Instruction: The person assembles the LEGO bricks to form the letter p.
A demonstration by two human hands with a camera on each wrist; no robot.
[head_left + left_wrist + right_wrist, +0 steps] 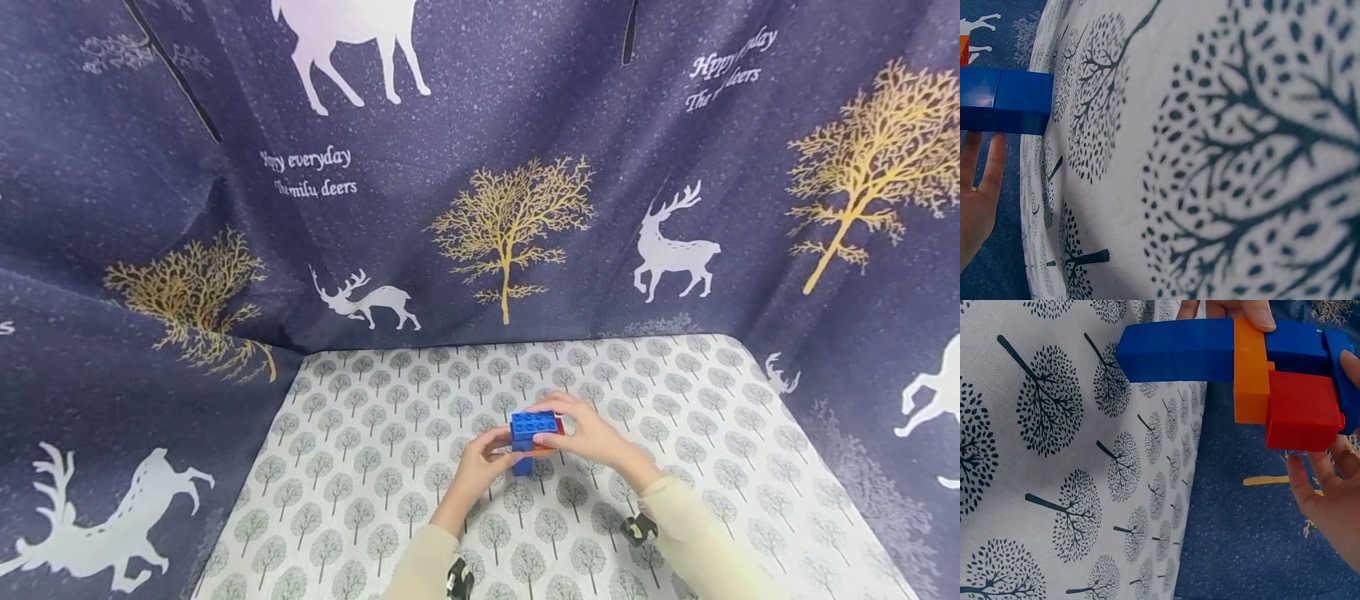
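Both hands hold one assembly of toy building bricks. On top is a studded blue brick [534, 423]; under it sit a red brick [1304, 412] and an orange brick [1251, 394], side by side in the right wrist view. A blue column of bricks [1179, 350] runs down from the orange one. My left hand [476, 467] grips the assembly from the left, a fingertip on the orange brick. From the right, my right hand [588, 433] pinches around the top blue brick, its lower fingers by the red one. Whether the column's foot touches the table, I cannot tell.
A white cloth with grey tree prints covers the table [360, 483]. Dark blue fabric [465, 125] with deer and golden trees hangs around its back and sides. Dark patches [639, 528] show beside the cream sleeves [690, 533].
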